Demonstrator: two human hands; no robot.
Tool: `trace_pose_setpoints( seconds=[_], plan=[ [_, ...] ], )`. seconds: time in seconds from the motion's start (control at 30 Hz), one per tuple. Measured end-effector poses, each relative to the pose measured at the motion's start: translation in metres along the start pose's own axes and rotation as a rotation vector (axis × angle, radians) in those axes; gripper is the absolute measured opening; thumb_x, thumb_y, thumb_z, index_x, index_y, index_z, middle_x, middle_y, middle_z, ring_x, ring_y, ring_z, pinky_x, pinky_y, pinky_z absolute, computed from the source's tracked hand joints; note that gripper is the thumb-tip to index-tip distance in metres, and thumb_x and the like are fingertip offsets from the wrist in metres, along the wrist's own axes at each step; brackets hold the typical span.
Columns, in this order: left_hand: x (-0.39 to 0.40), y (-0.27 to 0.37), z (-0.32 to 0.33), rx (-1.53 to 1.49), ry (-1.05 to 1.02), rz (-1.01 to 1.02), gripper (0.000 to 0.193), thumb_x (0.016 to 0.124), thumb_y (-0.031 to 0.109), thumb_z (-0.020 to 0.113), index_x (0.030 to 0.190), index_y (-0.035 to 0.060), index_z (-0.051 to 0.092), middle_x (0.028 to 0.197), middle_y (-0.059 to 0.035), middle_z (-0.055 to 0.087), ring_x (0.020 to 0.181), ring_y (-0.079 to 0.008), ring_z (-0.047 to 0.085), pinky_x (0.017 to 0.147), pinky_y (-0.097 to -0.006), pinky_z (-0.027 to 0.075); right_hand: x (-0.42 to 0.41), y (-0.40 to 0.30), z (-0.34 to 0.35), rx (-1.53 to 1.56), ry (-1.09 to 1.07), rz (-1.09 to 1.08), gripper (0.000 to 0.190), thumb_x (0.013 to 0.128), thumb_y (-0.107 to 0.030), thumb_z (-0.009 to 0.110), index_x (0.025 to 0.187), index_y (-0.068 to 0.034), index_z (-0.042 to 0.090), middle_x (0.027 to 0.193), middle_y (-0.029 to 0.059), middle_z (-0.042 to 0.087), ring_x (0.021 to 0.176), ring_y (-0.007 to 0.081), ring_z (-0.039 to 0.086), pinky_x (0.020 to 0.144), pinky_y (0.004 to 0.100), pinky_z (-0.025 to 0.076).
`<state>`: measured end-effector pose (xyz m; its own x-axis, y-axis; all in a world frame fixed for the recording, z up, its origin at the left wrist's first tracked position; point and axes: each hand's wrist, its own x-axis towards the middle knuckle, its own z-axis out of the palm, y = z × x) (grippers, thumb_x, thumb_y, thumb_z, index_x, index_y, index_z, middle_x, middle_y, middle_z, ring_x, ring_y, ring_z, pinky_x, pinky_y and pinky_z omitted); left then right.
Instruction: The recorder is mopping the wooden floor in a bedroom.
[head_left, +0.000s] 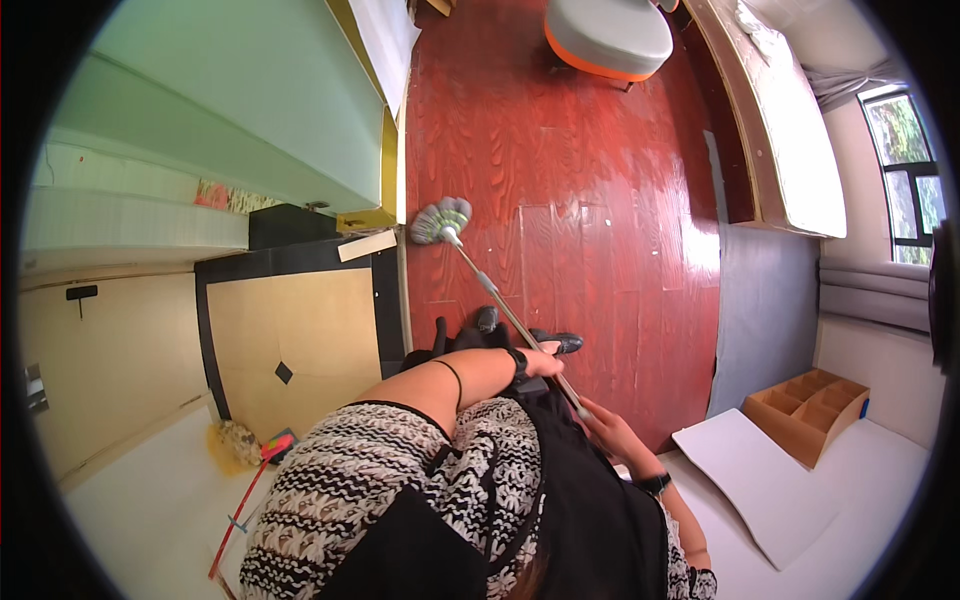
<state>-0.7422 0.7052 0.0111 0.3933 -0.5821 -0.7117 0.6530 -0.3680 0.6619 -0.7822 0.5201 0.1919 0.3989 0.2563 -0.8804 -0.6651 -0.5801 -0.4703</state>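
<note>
A twist mop with a metal handle (510, 313) runs slantwise across the red wood floor (615, 255). Its grey and green mop head (441, 220) rests on the floor at the left edge, close to the threshold strip. Partway down the shaft, my left hand (543, 364) is closed round it, a dark band on the wrist. My right hand (606, 429) grips the handle nearer its top end, with a dark watch on that wrist. Parts of the floor look glossy, and a few small white specks lie on the boards. My black shoes stand beside the shaft.
A grey stool with an orange rim (609, 37) stands at the far end. On the right are a bed with a pale mattress (795, 142) and a divided cardboard box (810, 409). At left are a green door (247, 97) and a red-handled broom (244, 499) beyond the tiled threshold.
</note>
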Motion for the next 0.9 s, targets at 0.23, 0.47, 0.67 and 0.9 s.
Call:
trace_pose_setpoints(
  seconds=[0.23, 0.47, 0.67, 0.9],
  plan=[
    [0.012, 0.015, 0.024, -0.301, -0.109, -0.206, 0.05, 0.079, 0.028, 0.046, 0.123, 0.0069, 0.033, 0.097, -0.0156, 0.055, 0.061, -0.0213, 0.062, 0.055, -0.0312, 0.053, -0.03, 0.005, -0.014, -0.132, 0.153, -0.18, 0.043, 0.084, -0.018, 0.055, 0.126, -0.013, 0.047, 0.059, -0.0019, 0.046, 0.046, 0.0047, 0.041, 0.041, 0.0198, 0.032],
    [0.02, -0.005, -0.032, -0.128, 0.145, -0.325, 0.041, 0.085, 0.036, 0.035, 0.091, 0.0019, 0.057, 0.075, -0.0102, 0.057, 0.056, -0.0214, 0.057, 0.048, -0.0359, 0.044, 0.032, -0.05, -0.001, -0.042, 0.016, 0.006, 0.043, 0.084, -0.02, 0.053, 0.126, -0.01, 0.045, 0.06, -0.0021, 0.047, 0.045, 0.0052, 0.038, 0.039, 0.0216, 0.029],
    [-0.011, 0.008, -0.043, -0.127, 0.095, -0.309, 0.048, 0.085, 0.038, 0.031, 0.094, -0.0009, 0.059, 0.082, -0.0135, 0.062, 0.065, -0.0237, 0.059, 0.058, -0.0363, 0.047, 0.042, -0.052, 0.004, -0.104, -0.007, 0.006, 0.045, 0.084, -0.02, 0.052, 0.128, -0.012, 0.044, 0.059, -0.0005, 0.047, 0.045, 0.0065, 0.039, 0.039, 0.022, 0.03],
    [0.052, -0.045, 0.029, 0.14, 0.305, 0.01, 0.061, 0.086, 0.045, 0.027, 0.115, -0.0034, 0.051, 0.124, -0.0209, 0.045, 0.126, -0.0332, 0.028, 0.105, -0.0382, 0.012, 0.004, -0.044, -0.021, -0.312, -0.048, -0.043, 0.043, 0.083, -0.016, 0.054, 0.125, -0.011, 0.048, 0.059, -0.002, 0.047, 0.046, 0.0065, 0.041, 0.042, 0.0214, 0.032]
  ],
)
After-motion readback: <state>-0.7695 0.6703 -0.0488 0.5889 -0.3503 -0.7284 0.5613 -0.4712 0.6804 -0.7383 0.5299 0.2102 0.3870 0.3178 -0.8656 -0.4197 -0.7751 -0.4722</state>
